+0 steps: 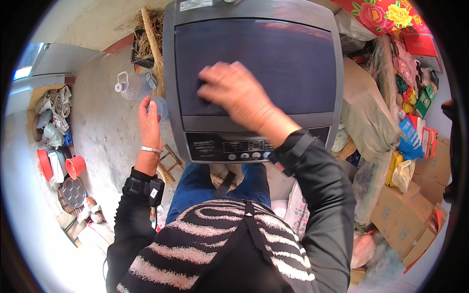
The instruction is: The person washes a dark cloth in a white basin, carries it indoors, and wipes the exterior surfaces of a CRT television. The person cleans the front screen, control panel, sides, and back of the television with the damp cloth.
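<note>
A grey top-loading washing machine point(170, 73) stands before me, its dark lid point(285, 66) closed and its button panel point(205, 148) nearest my body. Over the left part of the lid is my right hand point(234, 88), blurred, with its fingers bent. Something dark shows at its fingertips; whether that is a held thing or a shadow I cannot tell. Off the machine's left side my left hand point(149, 121) is raised with thumb and fingers apart, holding nothing. Close to it are a clear plastic jug point(135, 87) with a handle and a bluish plastic container point(161, 110).
Behind the jug, a straw broom point(154, 44) leans by a black crate point(143, 55). Cardboard boxes point(399, 216) and plastic-covered goods point(370, 110) are piled at right. Red buckets point(76, 166) and bags line the left wall. A small wooden stool point(170, 161) is near my legs.
</note>
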Tool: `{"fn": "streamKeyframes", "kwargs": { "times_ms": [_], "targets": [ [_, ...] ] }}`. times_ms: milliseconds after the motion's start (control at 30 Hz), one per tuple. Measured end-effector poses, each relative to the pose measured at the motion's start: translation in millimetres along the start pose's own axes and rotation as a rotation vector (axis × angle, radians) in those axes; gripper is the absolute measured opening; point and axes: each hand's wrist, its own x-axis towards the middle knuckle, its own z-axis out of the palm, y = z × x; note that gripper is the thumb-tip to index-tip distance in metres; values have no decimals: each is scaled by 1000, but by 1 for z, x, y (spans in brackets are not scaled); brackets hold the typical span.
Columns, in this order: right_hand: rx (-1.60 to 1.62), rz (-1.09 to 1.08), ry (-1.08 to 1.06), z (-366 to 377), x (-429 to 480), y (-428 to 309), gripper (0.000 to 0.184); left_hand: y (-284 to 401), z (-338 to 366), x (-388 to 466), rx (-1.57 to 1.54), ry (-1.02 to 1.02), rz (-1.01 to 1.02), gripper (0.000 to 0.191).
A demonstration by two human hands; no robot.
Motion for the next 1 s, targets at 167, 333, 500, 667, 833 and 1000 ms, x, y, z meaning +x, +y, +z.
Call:
{"fn": "streamKeyframes", "kwargs": {
  "times_ms": [167,333,500,667,833,1000],
  "targets": [
    [-388,778,376,-87,-75,130,40,-11,45,-19,42,71,155,66],
    [-40,111,24,-36,-92,86,44,-26,48,-15,170,179,269,65],
    [-94,-30,56,-8,-26,155,41,-27,48,-17,288,197,378,61],
    [-309,221,341,-71,-23,262,27,-33,50,-15,292,224,417,53],
    [-271,537,291,-82,-64,207,40,-38,52,-15,340,247,432,48],
    [-272,139,264,-45,-14,244,35,-29,51,-16,351,216,407,52]
  ]
}}
